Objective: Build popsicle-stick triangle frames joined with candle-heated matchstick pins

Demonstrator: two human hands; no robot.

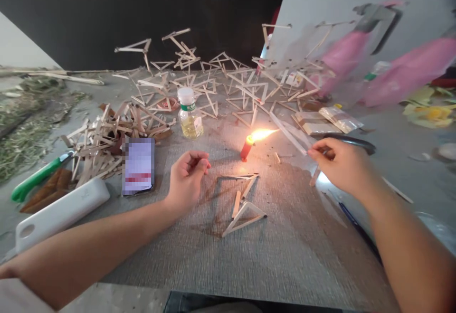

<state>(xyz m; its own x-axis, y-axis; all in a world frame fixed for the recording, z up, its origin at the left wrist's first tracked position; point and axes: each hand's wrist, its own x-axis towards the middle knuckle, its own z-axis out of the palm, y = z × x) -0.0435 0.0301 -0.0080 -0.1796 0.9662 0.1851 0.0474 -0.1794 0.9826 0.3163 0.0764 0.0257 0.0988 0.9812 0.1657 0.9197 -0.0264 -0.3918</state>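
My right hand [335,163] pinches the near end of a long translucent glue stick [290,135], which slants away to the left beyond the candle flame. A short red candle [245,149] stands lit on the grey table [292,256], its flame blown to the right. My left hand [188,175] hovers left of the candle, thumb and fingers drawn together; whether anything is between them I cannot make out. Between my hands and nearer to me lie joined wooden sticks: a triangle [245,218] and an angled piece [249,187] by it.
Many stick frames [228,82] crowd the back. At left are a stick pile [117,128], a phone [138,165], a white power bank [64,213] and a green-handled tool [39,177]. A small bottle [190,118] stands mid-table; stick packs [320,120] and pink spray bottles [345,56] are right.
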